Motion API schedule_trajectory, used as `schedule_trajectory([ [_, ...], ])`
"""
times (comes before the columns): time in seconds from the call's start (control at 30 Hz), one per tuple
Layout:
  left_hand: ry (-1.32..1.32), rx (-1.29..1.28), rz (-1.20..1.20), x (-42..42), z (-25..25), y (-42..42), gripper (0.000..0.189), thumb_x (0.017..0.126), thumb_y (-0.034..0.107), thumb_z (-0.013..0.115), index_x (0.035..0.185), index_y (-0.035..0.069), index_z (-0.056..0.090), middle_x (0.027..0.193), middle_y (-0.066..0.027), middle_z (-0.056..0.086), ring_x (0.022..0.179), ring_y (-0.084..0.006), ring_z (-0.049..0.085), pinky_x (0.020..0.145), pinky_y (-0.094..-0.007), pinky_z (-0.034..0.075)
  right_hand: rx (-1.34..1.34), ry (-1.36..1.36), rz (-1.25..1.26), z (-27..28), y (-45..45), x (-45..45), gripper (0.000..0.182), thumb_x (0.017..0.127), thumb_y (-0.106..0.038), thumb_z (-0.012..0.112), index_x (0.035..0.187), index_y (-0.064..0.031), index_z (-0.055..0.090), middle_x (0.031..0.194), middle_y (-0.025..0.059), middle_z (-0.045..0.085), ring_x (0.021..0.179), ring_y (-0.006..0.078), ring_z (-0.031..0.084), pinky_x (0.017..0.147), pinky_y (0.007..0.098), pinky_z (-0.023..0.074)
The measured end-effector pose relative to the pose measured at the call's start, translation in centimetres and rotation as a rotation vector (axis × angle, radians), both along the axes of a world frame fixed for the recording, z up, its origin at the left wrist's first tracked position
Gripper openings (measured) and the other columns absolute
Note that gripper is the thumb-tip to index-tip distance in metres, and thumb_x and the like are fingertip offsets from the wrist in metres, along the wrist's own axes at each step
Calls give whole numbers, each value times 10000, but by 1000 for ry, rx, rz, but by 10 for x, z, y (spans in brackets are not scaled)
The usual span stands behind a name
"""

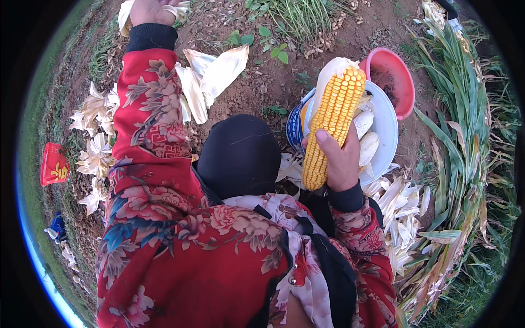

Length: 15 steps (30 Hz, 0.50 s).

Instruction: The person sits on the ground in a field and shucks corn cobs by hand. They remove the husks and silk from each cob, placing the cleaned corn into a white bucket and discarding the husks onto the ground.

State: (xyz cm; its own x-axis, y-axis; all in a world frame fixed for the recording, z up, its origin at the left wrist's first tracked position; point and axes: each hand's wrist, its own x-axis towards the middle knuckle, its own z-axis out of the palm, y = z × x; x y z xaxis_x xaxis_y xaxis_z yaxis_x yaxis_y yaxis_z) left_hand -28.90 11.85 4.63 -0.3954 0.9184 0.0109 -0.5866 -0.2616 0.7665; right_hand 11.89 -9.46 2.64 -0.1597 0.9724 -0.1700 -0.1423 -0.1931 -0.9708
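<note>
My right hand (342,160) grips a yellow ear of corn (336,123) at its lower part, the thumb across the kernels. A strip of pale husk still covers one side of its upper end. At the top left my left hand (151,12) is stretched far out with a dry corn husk (124,18) in it; its fingers are partly cut off by the picture's edge. Below that hand, loose husks (217,76) lie on the soil. Behind the corn stands a white bucket (387,135) with several husk-covered ears inside.
A red plastic basin (408,82) leans beside the bucket. Husks are heaped at right (398,213) and scattered at left (96,151). Cut green corn stalks (463,143) lie along the right. Pulled peanut plants (303,18) are at the top, a red bag (54,164) far left. My dark-clad knee (238,156) is in the middle.
</note>
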Motion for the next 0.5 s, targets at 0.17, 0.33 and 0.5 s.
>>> schedule_trajectory([
  [0.17, 452, -680, -116, 9, -81, -71, 238, 876, 270, 631, 933, 53, 553, 616, -19, 513, 476, -129, 495, 424, -274, 420, 30, -27, -284, -1, 20, 21, 298, 872, -168, 594, 1099, -11, 482, 903, 80, 575, 720, 181, 623, 642, 291, 519],
  [0.33, 1243, -1070, 4, -10, -194, -82, 853, 661, 413, 792, 1265, -22, 375, 1018, -199, 580, 808, -274, 621, 686, -386, 518, -89, -1, -309, -18, 28, 28, 296, 881, -182, 592, 1100, -17, 482, 877, 75, 571, 684, 186, 624, 622, 289, 523],
  [0.5, 1410, -1150, 265, 15, -211, -64, 1162, 542, 555, 824, 1408, 23, 261, 1343, -248, 375, 1200, -366, 457, 1000, -421, 401, -175, -11, -289, -28, 31, 32, 300, 880, -181, 588, 1101, -10, 477, 879, 80, 573, 694, 195, 627, 620, 295, 524],
])
